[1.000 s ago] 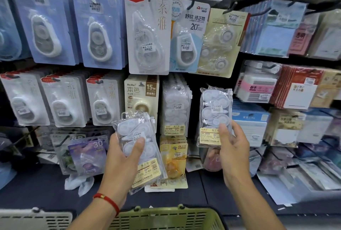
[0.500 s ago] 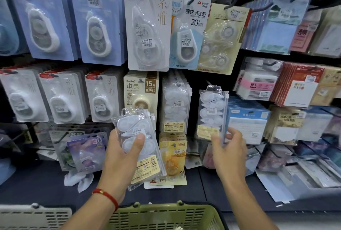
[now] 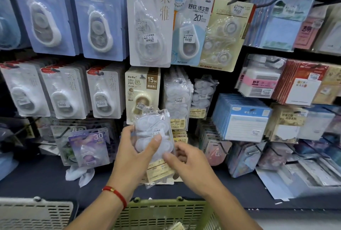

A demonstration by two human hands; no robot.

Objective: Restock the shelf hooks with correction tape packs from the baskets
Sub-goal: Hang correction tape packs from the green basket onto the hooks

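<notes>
Head view: left hand (image 3: 135, 157) fingers grip blurred tape pack (image 3: 154, 133); right hand (image 3: 191, 167) fingers pinch it.

Dark shelf ledge (image 3: 239, 189) runs L–R below the hooks. On it: crumpled white wrapper (image 3: 79, 174) near left, loose flat packs and papers (image 3: 302, 172) at right.

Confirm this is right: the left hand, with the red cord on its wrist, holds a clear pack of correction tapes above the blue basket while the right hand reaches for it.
Not quite: the basket under the hands is green, not blue, as the head view shows. The rest holds: the left hand, red cord on its wrist, grips the clear correction tape pack, and the right hand reaches to its lower edge.
</notes>
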